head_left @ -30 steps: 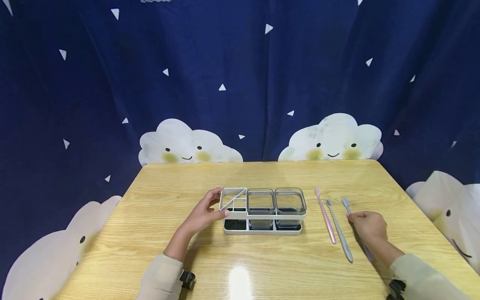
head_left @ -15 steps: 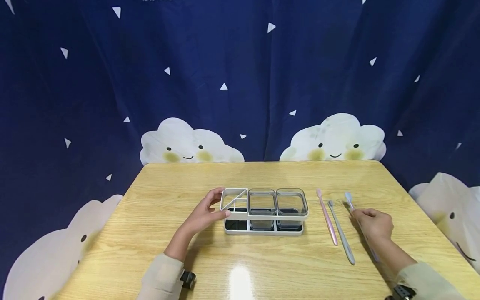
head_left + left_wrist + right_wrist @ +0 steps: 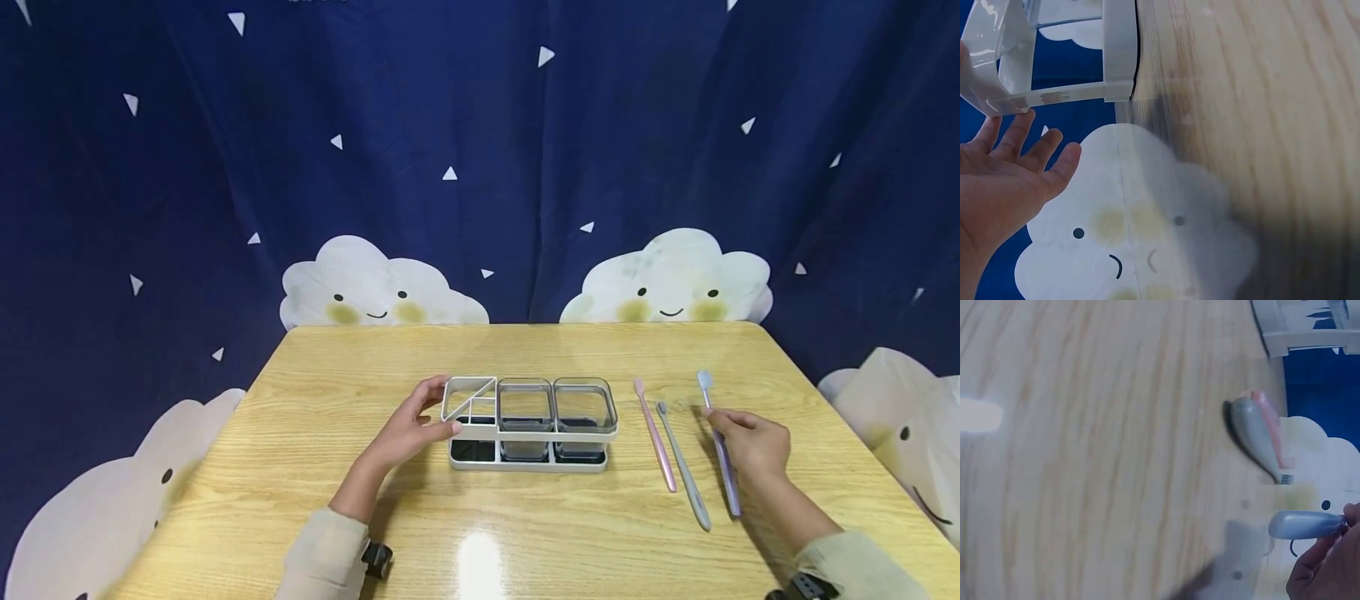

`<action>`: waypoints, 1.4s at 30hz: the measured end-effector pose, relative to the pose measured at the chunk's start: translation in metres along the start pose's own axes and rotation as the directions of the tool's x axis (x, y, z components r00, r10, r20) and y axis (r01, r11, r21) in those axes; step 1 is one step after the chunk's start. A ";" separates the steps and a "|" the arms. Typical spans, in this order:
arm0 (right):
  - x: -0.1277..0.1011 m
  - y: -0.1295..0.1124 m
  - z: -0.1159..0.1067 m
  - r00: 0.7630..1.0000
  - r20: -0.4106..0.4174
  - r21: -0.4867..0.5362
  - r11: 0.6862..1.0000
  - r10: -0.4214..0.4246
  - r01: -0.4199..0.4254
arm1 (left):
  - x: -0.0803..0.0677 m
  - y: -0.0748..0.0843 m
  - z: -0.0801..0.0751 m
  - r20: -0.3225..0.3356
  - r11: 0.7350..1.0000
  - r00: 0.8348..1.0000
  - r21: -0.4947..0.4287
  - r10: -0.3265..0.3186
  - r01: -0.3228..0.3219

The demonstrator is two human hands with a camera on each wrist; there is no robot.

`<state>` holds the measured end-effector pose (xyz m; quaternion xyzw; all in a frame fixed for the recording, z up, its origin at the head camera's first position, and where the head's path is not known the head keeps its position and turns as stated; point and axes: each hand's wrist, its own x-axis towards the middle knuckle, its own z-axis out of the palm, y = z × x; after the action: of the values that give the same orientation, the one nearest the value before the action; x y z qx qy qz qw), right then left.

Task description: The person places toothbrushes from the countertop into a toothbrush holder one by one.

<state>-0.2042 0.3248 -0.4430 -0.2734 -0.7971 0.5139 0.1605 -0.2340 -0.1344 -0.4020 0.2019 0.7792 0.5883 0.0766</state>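
A white toothbrush holder (image 3: pixel 532 435) with a divided section at its left and two clear cups (image 3: pixel 525 404) stands mid-table. My left hand (image 3: pixel 408 422) holds its left end, thumb at the front and fingers toward the back. In the left wrist view, fingertips (image 3: pixel 1022 119) meet the white end frame (image 3: pixel 1072 94). My right hand (image 3: pixel 752 446) pinches a light purple-blue toothbrush (image 3: pixel 723 467) near its upper handle, head pointing away. The right wrist view shows that toothbrush's rounded handle end (image 3: pixel 1300 525) jutting out from the fingers.
Left of the right hand, a grey toothbrush (image 3: pixel 684 467) and a pink toothbrush (image 3: pixel 655 437) lie side by side on the wooden table (image 3: pixel 585 542). A dark blue curtain (image 3: pixel 397 108) with clouds hangs behind the table's far edge.
My right hand has lifted the purple-blue toothbrush and shifted slightly right; its head has moved farther away and more of the handle shows. My left hand stays on the holder.
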 end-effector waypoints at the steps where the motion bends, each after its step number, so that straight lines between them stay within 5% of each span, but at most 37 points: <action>1: -0.001 -0.001 0.000 1.000 0.002 0.008 1.000 -0.001 0.001 | 0.000 0.000 0.000 0.000 1.000 1.000 0.002 -0.001 0.001; 9: -0.009 -0.010 -0.004 0.999 -0.001 0.134 0.990 -0.033 0.033 | 0.001 -0.002 0.000 0.007 1.000 1.000 -0.016 0.007 -0.007; 15: -0.013 -0.012 -0.010 0.996 0.074 0.286 0.958 -0.042 0.019 | 0.000 0.000 0.001 -0.005 1.000 1.000 -0.016 0.012 -0.012; 22: 0.004 -0.001 -0.012 0.991 0.119 0.315 0.949 -0.058 0.018 | -0.001 0.001 0.002 -0.014 1.000 1.000 -0.012 0.021 -0.021; 29: -0.028 -0.042 -0.020 0.986 0.143 0.478 0.878 -0.089 0.010 | -0.001 0.002 0.001 0.010 1.000 1.000 -0.007 0.012 -0.012; 37: -0.040 -0.057 -0.017 0.982 0.141 0.610 0.792 -0.125 0.013 | -0.001 0.001 0.001 0.024 1.000 1.000 -0.027 0.013 -0.013; 42: -0.028 -0.046 -0.009 0.975 0.147 0.613 0.789 -0.168 0.043 | 0.002 -0.003 0.001 0.022 0.996 0.999 -0.084 0.023 -0.021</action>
<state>-0.1896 0.2998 -0.3970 -0.1112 -0.6164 0.7561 0.1898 -0.2363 -0.1328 -0.4049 0.2138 0.7507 0.6189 0.0874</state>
